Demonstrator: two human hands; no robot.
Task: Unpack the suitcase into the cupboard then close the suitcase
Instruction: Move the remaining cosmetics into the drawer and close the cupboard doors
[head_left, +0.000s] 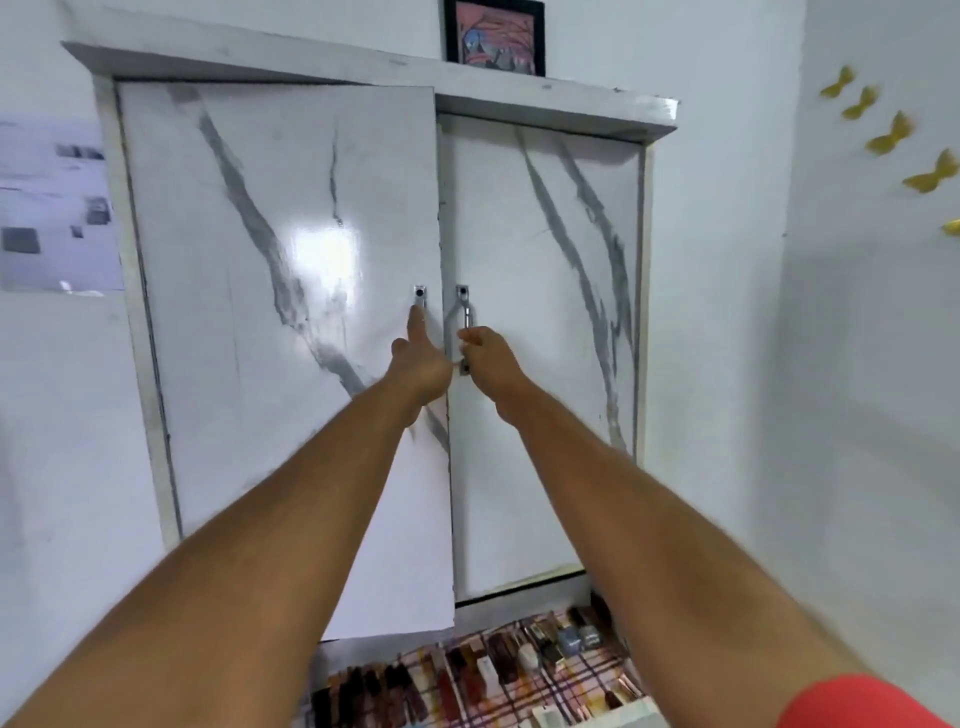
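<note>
A framed picture (495, 36) stands on the ledge above. Gold butterfly decals (891, 137) dot the right wall. Below, small bottles and boxes (519, 670) lie on a checked cloth (587, 691).

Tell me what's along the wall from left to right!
Blurry grey poster → left marble-patterned cupboard door → right marble-patterned cupboard door → golden butterfly stickers.
</note>
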